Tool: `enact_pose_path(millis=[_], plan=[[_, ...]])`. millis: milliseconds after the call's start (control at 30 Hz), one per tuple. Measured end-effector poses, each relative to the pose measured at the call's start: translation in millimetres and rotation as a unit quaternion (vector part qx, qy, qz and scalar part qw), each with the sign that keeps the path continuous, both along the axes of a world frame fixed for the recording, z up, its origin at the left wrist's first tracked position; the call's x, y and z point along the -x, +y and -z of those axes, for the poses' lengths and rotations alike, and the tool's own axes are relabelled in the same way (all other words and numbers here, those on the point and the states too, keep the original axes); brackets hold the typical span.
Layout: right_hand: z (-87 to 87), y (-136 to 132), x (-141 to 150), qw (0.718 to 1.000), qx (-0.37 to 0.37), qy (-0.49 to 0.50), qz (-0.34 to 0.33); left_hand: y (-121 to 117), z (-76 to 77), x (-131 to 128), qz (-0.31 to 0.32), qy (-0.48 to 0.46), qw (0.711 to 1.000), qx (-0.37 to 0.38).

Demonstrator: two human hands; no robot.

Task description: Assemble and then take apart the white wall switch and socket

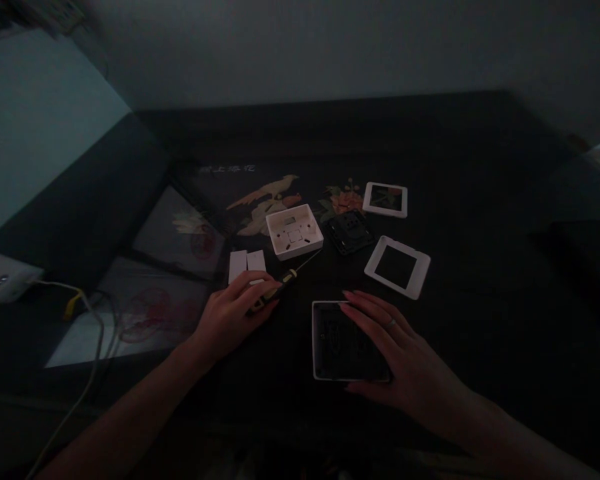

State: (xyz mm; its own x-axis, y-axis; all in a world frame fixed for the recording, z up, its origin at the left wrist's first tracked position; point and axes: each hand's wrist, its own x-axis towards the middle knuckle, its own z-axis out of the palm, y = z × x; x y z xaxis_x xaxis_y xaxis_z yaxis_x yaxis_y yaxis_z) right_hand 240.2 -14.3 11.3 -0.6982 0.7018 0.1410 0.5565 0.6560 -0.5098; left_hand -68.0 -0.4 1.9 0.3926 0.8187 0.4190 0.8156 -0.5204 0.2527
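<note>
My left hand (pixel 237 307) is closed round the handle of a screwdriver (pixel 285 277), its shaft pointing up and right towards an open white square mounting box (pixel 295 232). Beside those fingers lie white rectangular pieces (pixel 238 263), partly covered by the hand. My right hand (pixel 390 340) grips a white-edged square box with a black insert (pixel 335 347), thumb at the near edge and fingers over the far one. Behind, a black square switch module (pixel 349 231) rests near the mounting box. Two white square frames, one nearer (pixel 397 267) and one farther (pixel 386 200), lie to the right.
The dark, glossy table (pixel 460 167) bears a printed bird and flowers and reflects light at the left. A white plug or adapter (pixel 10 277) with a pale cable (pixel 97 347) is at the left edge. A grey wall (pixel 330 47) stands behind.
</note>
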Motion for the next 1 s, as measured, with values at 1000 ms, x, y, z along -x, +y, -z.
enact_pose_path(millis=[1000], plan=[[-42.0, 30.5, -8.8, 0.987, -0.008, 0.092, 0.134, -3.0, -18.4, -62.8, 0.154, -0.197, 0.966, 0.066]])
